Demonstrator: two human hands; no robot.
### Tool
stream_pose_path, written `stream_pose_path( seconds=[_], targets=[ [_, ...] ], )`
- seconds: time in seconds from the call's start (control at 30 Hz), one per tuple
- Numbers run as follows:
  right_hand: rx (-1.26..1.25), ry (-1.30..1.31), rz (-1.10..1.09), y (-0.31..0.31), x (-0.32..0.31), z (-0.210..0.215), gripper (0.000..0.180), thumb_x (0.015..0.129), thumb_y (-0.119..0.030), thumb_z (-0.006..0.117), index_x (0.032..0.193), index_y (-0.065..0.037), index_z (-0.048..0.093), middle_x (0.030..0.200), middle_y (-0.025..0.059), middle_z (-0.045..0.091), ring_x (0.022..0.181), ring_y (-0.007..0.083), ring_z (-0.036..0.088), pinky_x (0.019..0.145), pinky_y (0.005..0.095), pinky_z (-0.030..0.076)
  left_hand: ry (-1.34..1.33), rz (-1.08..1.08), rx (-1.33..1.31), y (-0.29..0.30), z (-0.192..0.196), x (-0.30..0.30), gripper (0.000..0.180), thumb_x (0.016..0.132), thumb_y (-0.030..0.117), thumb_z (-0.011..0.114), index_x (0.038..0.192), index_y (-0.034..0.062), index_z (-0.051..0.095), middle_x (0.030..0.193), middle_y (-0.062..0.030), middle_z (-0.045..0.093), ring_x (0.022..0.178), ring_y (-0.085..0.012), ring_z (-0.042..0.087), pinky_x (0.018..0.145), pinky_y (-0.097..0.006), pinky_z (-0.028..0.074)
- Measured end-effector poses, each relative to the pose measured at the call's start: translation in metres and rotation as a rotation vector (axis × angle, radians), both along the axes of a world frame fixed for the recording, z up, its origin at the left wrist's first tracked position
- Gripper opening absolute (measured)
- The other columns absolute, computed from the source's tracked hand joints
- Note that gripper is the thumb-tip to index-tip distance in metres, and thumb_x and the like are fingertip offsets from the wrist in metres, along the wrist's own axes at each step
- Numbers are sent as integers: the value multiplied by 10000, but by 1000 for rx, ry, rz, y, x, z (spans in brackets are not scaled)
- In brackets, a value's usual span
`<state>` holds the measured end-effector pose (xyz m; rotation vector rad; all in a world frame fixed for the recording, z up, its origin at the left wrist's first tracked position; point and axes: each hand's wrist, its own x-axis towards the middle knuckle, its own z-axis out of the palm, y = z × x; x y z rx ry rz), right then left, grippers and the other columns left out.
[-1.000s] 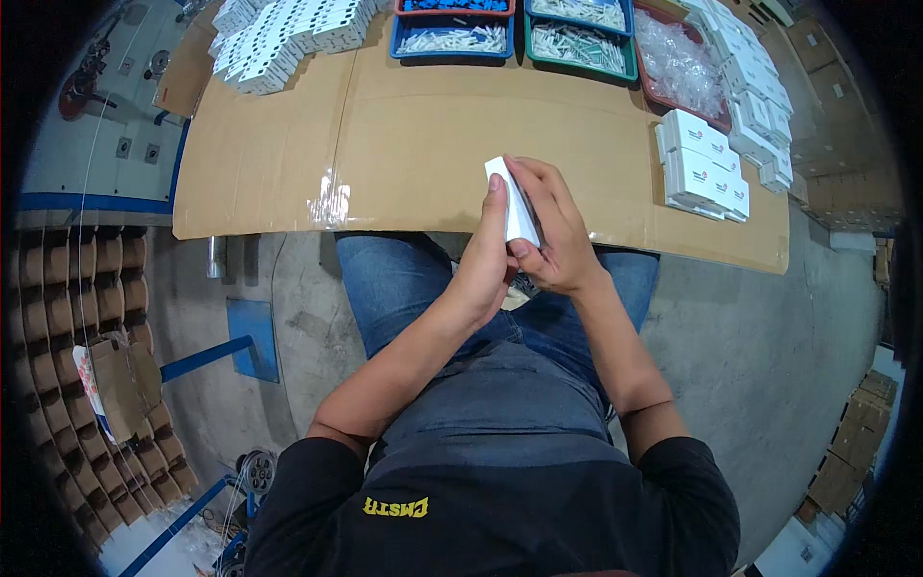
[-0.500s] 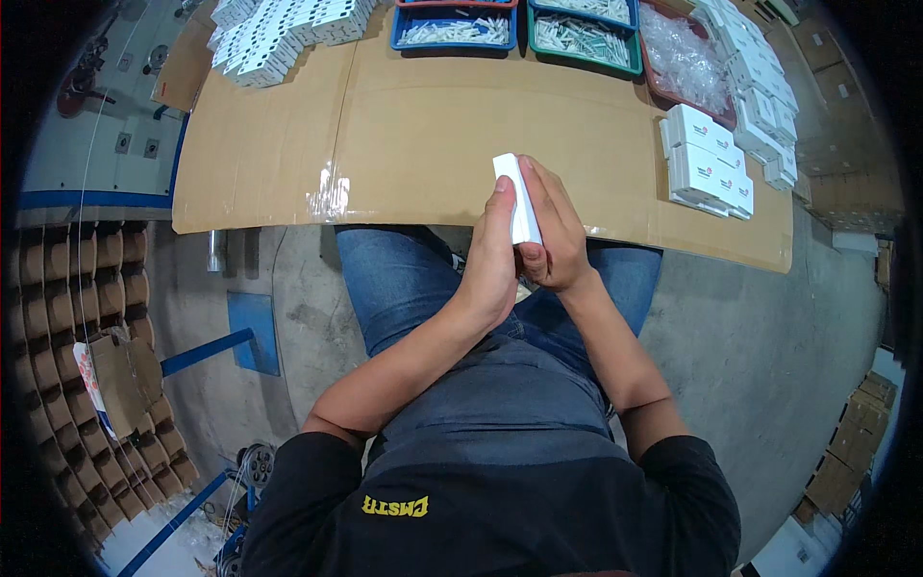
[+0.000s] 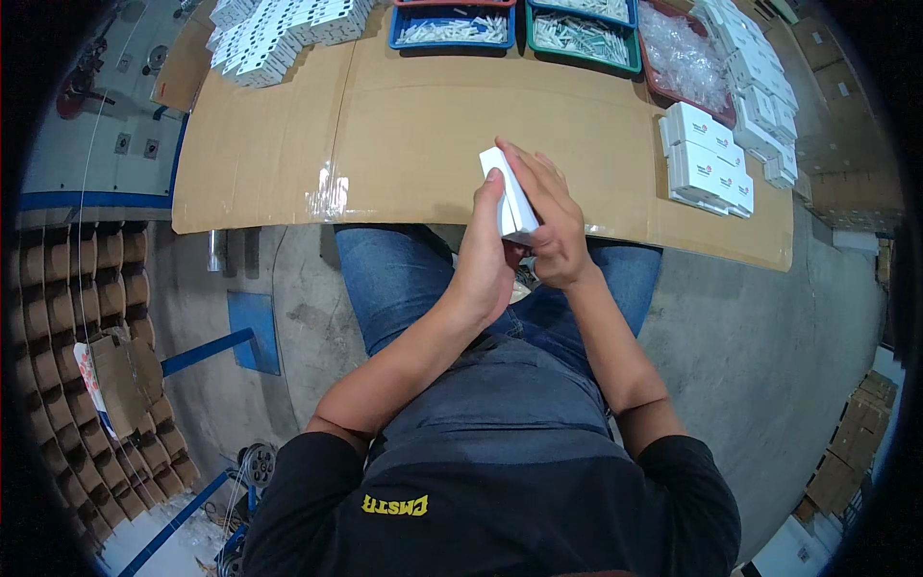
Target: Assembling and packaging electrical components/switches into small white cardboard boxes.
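White case (image 3: 509,195) upright-ish between left hand (image 3: 484,253) and right hand (image 3: 555,219), above the near edge of the counter (image 3: 413,144). Right fingers close together along its side; left thumb pinches the opposite face. Step, my judgement: pressing the case along its seam. Next move calls for even pressure. Left fingers mostly hidden; contents unseen. Stacked white boxes (image 3: 284,43) cut off above.
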<state>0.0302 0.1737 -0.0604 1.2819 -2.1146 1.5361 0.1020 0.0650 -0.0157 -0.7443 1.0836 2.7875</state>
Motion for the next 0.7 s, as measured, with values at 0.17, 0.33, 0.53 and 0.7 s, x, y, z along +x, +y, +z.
stream_pose_path(
  seconds=[0.17,0.33,0.53,0.7],
  targets=[
    [-261,-565,128,2,8,-2,786,1098,-580,217,1471,39,528,1498,218,542,1342,350,541,1186,449,324,-3,-80,43,-7,13,-6,535,1040,571,482,1304,109,537,1143,-66,654,1033,-183,635,868,-359,493],
    [-227,-685,145,4,9,-10,701,1125,-509,232,1461,18,552,1472,210,561,1338,315,541,1166,407,359,16,-129,146,-19,-3,-7,544,1030,577,503,1309,111,525,1113,-83,651,1027,-204,631,916,-376,501],
    [-277,-703,160,0,9,-12,666,1131,-488,263,1436,12,579,1449,208,580,1345,310,537,1162,397,366,-18,-107,190,-19,-3,-7,537,1027,574,513,1306,116,519,1127,-68,629,1026,-193,622,889,-387,512],
    [-254,-733,157,2,8,-7,657,1128,-491,289,1412,14,599,1489,207,546,1391,310,507,1191,403,329,45,-159,215,-23,-12,-5,487,1030,505,525,1326,119,499,1189,-84,594,1077,-184,602,891,-372,510]
  ],
)
